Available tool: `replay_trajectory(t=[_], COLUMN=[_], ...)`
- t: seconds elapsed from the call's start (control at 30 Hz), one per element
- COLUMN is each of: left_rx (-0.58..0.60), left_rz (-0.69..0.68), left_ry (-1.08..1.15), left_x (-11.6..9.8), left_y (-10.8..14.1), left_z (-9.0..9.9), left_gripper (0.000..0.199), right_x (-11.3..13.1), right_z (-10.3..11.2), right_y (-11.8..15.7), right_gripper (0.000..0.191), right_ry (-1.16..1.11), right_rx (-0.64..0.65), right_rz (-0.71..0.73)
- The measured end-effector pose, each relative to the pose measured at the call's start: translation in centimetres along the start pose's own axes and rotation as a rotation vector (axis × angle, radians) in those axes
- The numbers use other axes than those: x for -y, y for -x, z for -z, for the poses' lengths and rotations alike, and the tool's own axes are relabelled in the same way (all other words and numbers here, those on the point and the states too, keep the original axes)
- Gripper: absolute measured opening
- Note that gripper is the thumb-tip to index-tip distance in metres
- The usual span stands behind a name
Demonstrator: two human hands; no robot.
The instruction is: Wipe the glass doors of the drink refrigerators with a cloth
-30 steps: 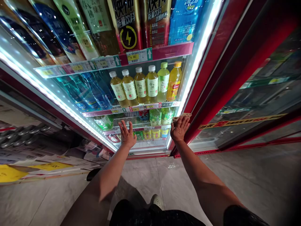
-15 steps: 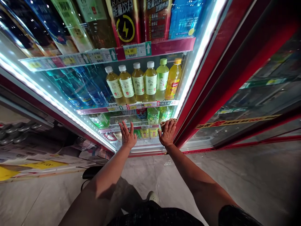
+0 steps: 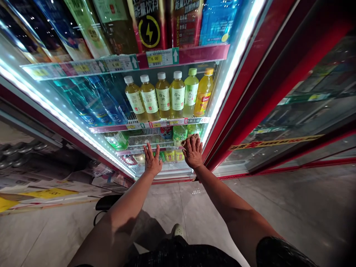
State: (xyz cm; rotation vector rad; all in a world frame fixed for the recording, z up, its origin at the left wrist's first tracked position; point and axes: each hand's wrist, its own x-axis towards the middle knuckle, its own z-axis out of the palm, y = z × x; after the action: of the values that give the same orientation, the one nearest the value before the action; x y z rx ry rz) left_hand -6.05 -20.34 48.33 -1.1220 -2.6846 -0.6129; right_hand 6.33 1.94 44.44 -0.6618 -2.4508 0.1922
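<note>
My left hand is open, fingers spread, in front of the lower part of a lit drinks fridge. It holds nothing and appears to rest on the glass door. A crumpled brown cloth lies under the fingers of my right hand, pressed flat toward the glass near the red door frame. Most of the cloth is hidden by the hand. Behind the hands are a wire shelf and green-labelled bottles.
Tea bottles with white caps line the middle shelf, beside blue bottles. Larger drinks stand above a price strip. A second red-framed fridge door is on the right. Stacked goods stand left, above a tiled floor.
My right hand has slid a little left with the cloth, away from the red frame. My left hand has stayed almost in place, still spread.
</note>
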Motion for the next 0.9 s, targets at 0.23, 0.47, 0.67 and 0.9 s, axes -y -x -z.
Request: replay_trajectory(t=[0.23,0.47,0.67,0.9], left_rx=[0.033,0.023,0.038,-0.001], left_rz=[0.002,-0.028,-0.036,-0.087], left_ry=[0.008,-0.004,-0.003,-0.015], left_x=[0.9,1.0,0.7,1.2], left_y=[0.0,0.2,0.0,0.6], left_z=[0.2,0.4,0.2,-0.7], left_gripper=[0.096,0.096,0.098,0.099], right_x=[-1.0,-2.4,-4.6,0.5], right_z=[-0.7,0.0,-0.8,-3.4], right_y=[0.5,0.2,-1.0,-0.1], right_gripper=[0.063,0.065,0.082,0.096], right_ry=[0.019,0.031,-0.065,-0.192], right_rx=[0.01,-0.064,-0.255,-0.314], right_rz=[-0.038,-0.074,-0.48,-0.357])
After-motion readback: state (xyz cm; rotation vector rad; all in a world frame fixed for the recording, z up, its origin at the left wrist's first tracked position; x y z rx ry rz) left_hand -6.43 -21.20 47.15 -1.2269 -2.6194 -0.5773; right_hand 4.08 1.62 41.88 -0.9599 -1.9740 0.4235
